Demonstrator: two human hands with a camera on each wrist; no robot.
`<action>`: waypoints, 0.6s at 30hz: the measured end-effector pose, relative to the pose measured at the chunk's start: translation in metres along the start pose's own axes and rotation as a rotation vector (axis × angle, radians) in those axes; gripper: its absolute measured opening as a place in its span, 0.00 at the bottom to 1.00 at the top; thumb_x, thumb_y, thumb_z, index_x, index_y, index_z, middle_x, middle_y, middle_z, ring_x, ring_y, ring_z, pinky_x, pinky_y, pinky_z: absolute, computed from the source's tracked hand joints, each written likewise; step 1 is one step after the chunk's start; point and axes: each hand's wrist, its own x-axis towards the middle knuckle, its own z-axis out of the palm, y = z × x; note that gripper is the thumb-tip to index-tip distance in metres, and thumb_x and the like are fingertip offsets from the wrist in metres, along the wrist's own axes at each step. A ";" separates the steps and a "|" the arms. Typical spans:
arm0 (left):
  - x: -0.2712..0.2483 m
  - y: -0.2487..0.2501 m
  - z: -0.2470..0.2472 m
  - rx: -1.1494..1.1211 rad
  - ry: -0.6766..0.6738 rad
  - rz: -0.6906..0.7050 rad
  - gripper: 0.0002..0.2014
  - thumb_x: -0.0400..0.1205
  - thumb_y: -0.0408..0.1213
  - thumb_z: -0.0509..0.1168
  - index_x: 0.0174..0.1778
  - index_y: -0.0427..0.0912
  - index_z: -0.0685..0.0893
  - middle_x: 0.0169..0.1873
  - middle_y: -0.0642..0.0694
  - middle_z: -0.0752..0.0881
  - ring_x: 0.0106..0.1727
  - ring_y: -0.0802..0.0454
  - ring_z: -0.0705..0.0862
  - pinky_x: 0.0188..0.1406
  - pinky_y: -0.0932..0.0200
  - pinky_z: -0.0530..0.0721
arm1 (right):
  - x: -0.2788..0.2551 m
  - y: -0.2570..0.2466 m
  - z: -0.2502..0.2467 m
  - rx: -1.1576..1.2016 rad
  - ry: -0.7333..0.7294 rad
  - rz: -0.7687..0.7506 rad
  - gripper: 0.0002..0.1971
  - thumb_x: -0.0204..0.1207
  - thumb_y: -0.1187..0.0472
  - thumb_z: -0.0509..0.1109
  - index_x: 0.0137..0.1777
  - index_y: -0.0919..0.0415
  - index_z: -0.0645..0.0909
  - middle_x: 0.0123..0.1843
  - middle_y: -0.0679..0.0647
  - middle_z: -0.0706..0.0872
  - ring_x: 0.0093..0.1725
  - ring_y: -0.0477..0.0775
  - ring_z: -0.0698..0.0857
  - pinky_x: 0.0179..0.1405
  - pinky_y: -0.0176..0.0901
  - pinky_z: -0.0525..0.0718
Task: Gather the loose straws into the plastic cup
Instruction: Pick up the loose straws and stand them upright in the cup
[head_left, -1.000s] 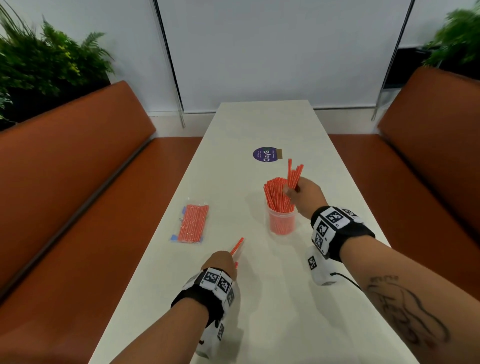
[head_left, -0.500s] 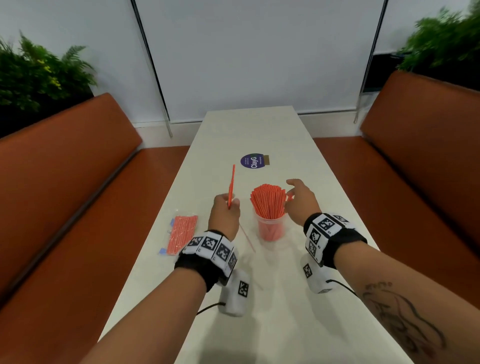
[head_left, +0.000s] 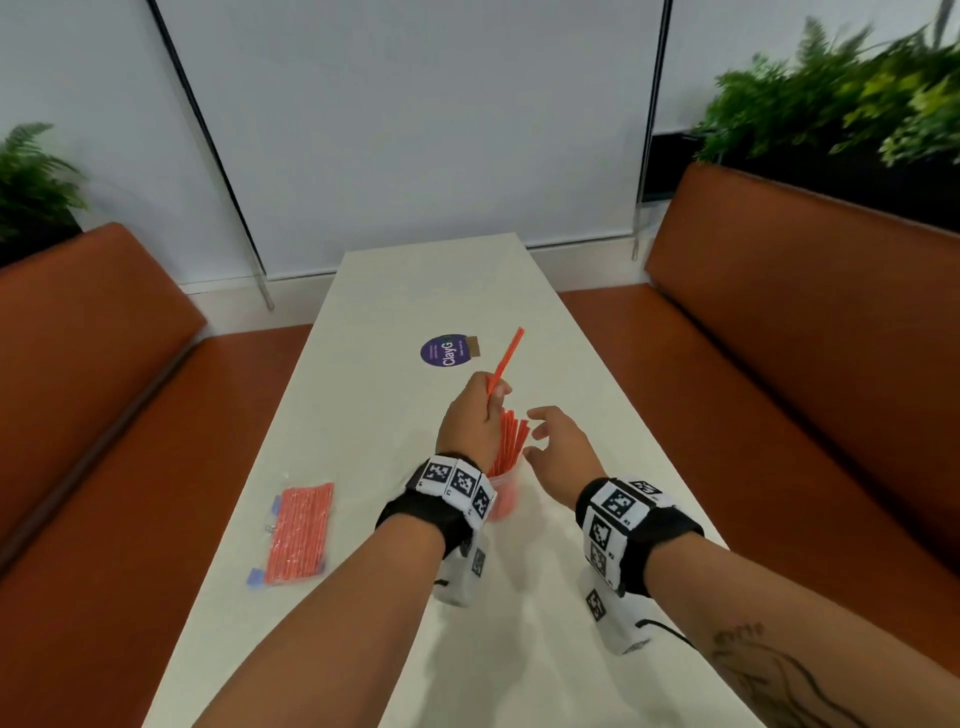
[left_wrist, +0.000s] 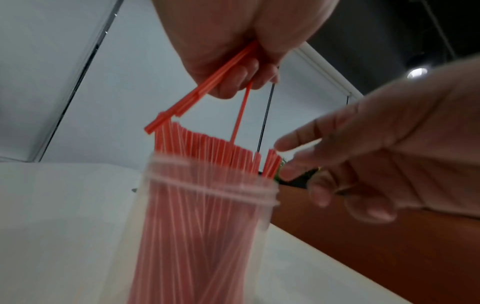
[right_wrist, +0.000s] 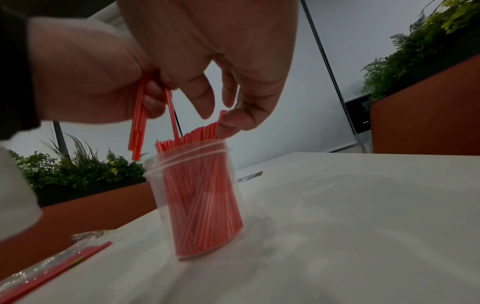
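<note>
A clear plastic cup (right_wrist: 200, 195) packed with orange straws stands mid-table; in the head view the cup (head_left: 506, 493) is mostly hidden behind my left wrist. My left hand (head_left: 493, 389) hovers just above it and pinches a few loose orange straws (left_wrist: 202, 88), whose upper ends (head_left: 506, 358) stick up past the fingers. One thin straw (left_wrist: 240, 115) hangs from that hand down among the cup's straws. My right hand (head_left: 535, 431) is beside the cup on the right, fingers spread, a fingertip (right_wrist: 228, 125) touching the straw tops.
A clear packet of orange straws (head_left: 298, 532) lies on the white table (head_left: 363, 415) to the left. A round purple sticker (head_left: 447, 351) lies farther back. Orange benches (head_left: 779, 389) run along both sides, with plants (head_left: 831, 104) behind them.
My left hand rose from the table with loose straws and moved right, over the cup. My right hand let go of its bunch into the cup and stays beside it, open.
</note>
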 end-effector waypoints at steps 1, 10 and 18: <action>0.000 -0.003 0.004 -0.004 -0.010 -0.006 0.14 0.88 0.38 0.50 0.57 0.37 0.78 0.56 0.42 0.86 0.57 0.44 0.84 0.51 0.59 0.76 | 0.000 0.001 -0.001 -0.003 0.000 0.001 0.22 0.79 0.68 0.65 0.73 0.59 0.69 0.68 0.58 0.79 0.66 0.53 0.79 0.56 0.31 0.69; 0.007 0.002 0.018 -0.164 0.071 -0.055 0.11 0.87 0.33 0.52 0.54 0.33 0.78 0.46 0.46 0.80 0.49 0.49 0.79 0.49 0.61 0.74 | 0.003 0.004 0.002 -0.018 -0.037 0.011 0.22 0.78 0.65 0.66 0.72 0.57 0.70 0.65 0.57 0.80 0.61 0.54 0.81 0.60 0.42 0.79; 0.017 -0.004 0.023 -0.430 0.161 -0.160 0.09 0.87 0.32 0.49 0.44 0.44 0.72 0.35 0.54 0.74 0.40 0.52 0.74 0.38 0.66 0.72 | 0.007 0.006 0.007 0.000 -0.053 -0.006 0.21 0.78 0.63 0.68 0.71 0.58 0.72 0.62 0.57 0.81 0.52 0.50 0.79 0.59 0.43 0.80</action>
